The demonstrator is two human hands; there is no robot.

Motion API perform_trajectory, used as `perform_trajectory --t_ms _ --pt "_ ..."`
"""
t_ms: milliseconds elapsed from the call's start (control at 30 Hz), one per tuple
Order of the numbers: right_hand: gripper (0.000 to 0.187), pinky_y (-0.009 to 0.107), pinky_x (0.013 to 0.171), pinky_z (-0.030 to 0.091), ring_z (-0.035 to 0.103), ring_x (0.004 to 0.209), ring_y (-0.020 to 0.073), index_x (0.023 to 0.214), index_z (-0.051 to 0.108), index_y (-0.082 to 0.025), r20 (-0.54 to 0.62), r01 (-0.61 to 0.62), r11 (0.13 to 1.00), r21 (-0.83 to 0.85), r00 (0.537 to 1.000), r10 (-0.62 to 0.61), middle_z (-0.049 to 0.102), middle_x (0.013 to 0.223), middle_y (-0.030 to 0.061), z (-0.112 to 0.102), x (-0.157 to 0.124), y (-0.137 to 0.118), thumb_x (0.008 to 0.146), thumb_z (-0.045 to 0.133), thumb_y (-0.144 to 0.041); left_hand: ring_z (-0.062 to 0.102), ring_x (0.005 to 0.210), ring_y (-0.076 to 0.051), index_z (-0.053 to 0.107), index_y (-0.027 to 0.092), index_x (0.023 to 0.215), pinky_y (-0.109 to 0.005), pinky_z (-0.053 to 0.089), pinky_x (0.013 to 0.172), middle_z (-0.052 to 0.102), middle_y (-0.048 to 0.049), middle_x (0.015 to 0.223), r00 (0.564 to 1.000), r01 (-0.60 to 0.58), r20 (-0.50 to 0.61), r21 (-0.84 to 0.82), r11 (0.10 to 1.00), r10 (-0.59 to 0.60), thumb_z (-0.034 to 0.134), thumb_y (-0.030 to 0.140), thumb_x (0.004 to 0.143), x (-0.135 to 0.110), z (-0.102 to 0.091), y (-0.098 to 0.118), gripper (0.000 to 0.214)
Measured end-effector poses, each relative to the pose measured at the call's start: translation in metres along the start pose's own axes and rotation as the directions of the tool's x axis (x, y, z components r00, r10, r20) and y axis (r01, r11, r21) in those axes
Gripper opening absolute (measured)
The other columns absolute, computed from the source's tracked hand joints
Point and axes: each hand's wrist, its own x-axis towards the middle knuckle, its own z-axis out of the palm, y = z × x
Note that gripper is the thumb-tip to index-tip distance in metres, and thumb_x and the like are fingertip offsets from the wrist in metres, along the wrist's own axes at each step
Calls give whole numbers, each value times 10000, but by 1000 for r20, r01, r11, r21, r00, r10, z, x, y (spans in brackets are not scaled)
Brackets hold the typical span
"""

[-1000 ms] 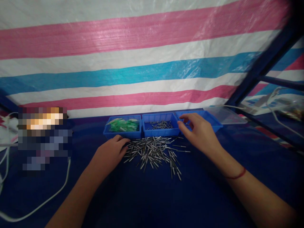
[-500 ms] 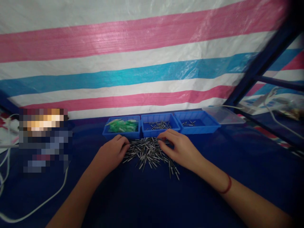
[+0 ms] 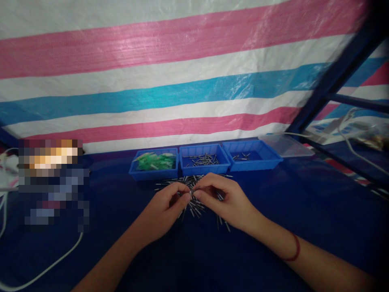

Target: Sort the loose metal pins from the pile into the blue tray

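Observation:
Over a loose pile of thin black-and-silver metal rods [image 3: 194, 209], my two hands meet fingertip to fingertip. My left hand [image 3: 168, 205] is closed in a pinch of thumb and fingers, and a glint of metal shows at its tips. Opposite it, my right hand [image 3: 226, 196] also pinches, with a dark, thin piece of a metal rod between thumb and forefinger. The fingers cover most of what is held, so its length and number cannot be made out. Both hands hide parts of the pile on the blue table [image 3: 182, 259].
Behind the pile stand three blue bins in a row: one with green plastic packets [image 3: 156, 161], a middle bin [image 3: 204, 170] with several rods, and a right bin [image 3: 258, 164] with a few. A clear lid [image 3: 288, 146] lies right. A white cable [image 3: 57, 265] runs at left.
My left hand has moved right, from the pile's left edge to its middle. My right hand has shifted slightly left and down, so the fingertips of both now meet.

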Motion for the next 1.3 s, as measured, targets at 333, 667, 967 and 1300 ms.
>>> perform_trajectory --t_ms 333,667,967,1300 --pt "88 251 500 368 477 575 112 841 643 -179 -12 -3 1000 25 1000 4 601 735 24 1 -1 0 833 578 -239 535 750 -151 574 168 1007 -257 427 685 596 -21 850 999 -31 33 43 999 29 411 342 934 1 0 -2 250" --pt "91 254 521 403 496 595 114 872 628 -186 -2 54 998 -14 999 -54 602 759 29 -3 0 2 834 546 -186 523 698 -135 566 180 956 -230 408 609 569 -12 833 996 -60 -57 75 995 64 471 293 903 3 3 -3 157" --pt "85 250 567 426 516 630 119 847 585 -189 54 106 986 -129 994 -99 572 739 12 -5 3 11 832 516 -141 512 706 -134 517 189 902 -251 416 651 526 -9 838 965 -109 -222 151 982 142 458 276 914 3 7 -7 105" --pt "112 282 640 442 553 680 149 814 609 -191 -155 43 897 -440 980 -123 614 762 25 -39 18 23 842 503 -211 531 652 -118 497 185 1120 -240 421 576 592 -29 936 977 -50 -200 97 994 69 481 308 894 0 7 -2 258"
